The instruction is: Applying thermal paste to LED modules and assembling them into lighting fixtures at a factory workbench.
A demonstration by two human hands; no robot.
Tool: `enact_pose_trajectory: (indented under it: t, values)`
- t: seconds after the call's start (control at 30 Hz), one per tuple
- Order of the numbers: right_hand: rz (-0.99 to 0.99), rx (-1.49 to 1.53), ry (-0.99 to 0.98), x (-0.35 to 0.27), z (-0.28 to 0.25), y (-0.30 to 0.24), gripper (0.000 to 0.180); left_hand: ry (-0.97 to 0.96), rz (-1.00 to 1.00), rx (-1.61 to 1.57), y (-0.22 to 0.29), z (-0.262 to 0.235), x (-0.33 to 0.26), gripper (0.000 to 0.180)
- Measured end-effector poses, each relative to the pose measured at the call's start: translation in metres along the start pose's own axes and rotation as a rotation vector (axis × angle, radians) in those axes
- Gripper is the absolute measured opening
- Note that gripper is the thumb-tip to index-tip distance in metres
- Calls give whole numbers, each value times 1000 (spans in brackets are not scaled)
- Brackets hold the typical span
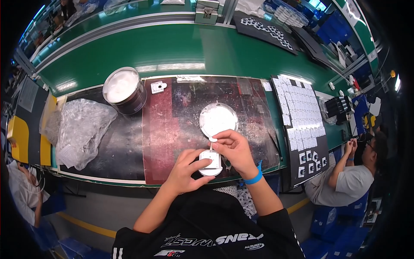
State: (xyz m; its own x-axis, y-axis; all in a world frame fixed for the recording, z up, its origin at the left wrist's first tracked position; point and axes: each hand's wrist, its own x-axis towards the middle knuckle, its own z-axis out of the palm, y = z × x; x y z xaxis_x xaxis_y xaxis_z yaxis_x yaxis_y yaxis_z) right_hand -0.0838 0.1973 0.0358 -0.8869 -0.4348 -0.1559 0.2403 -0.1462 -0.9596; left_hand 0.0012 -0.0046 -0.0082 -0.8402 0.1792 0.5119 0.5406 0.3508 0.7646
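My left hand (pixel 183 172) is closed around a small white square plate (pixel 214 164) with dark dots on its face. Under that plate shows a round white piece (pixel 210 172), at the table's front edge. Just above it, my right hand (pixel 236 151) pinches a thin stick with a rounded white tip (pixel 213 140). The stick's lower end points down at the upper edge of the square plate; whether it touches is too small to tell. Beyond my fingers lies a shallow round dish (pixel 235 113) filled with white material.
A large tin (pixel 137 103) with white contents stands back left, beside a crumpled clear plastic bag (pixel 84 129). A small white part (pixel 158 87) lies near the tin. On the right, a black board (pixel 293 166) carries rows of white pieces. A co-worker (pixel 349 170) sits at far right.
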Motion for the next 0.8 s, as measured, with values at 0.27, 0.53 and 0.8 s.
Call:
enact_pose_trajectory:
  t: [0.27,0.53,0.8]
  values:
    - [7,43,-4,0,1,0,25,-5,14,7,-1,1,1,57]
    - [25,62,8,-1,2,0,26,-6,5,10,-1,1,-1,57]
    - [20,35,4,-1,3,-1,25,-8,7,0,0,0,1,56]
